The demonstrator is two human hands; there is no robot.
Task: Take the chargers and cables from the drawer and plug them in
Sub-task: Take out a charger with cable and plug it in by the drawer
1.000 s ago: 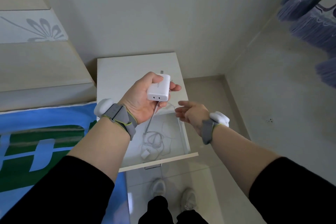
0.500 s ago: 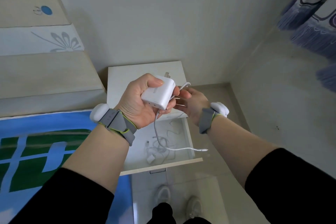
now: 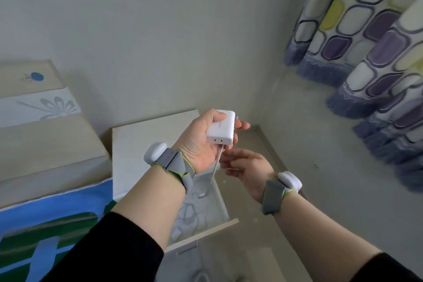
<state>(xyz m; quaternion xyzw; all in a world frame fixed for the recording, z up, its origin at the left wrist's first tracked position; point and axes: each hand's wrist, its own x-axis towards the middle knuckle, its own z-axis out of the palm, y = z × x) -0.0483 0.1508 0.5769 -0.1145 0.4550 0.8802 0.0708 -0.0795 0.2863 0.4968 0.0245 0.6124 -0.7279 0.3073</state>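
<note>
We can't read any text: faint gray lettering on charger point(image 3: 221, 128) side is too blurred, and blue-green bedding point(image 3: 52, 213) shapes are unclear.

both forearms are bare from the wrist up to black sleeves pushed toward the elbow: the left sleeve point(image 3: 96, 254) and the right sleeve point(image 3: 386, 270). each wrist carries a grey fabric strap edged with a thin yellow-green line, and a rounded white pod sits on each strap. on the left wrist band point(image 3: 176, 165) the pod lies on the outer side, and the strap widens into a triangular grey panel. on the right wrist band point(image 3: 274, 194) the white pod sits toward the outer edge. the left hand point(image 3: 199, 144) and right hand point(image 3: 247, 167) wear no gloves.
</note>
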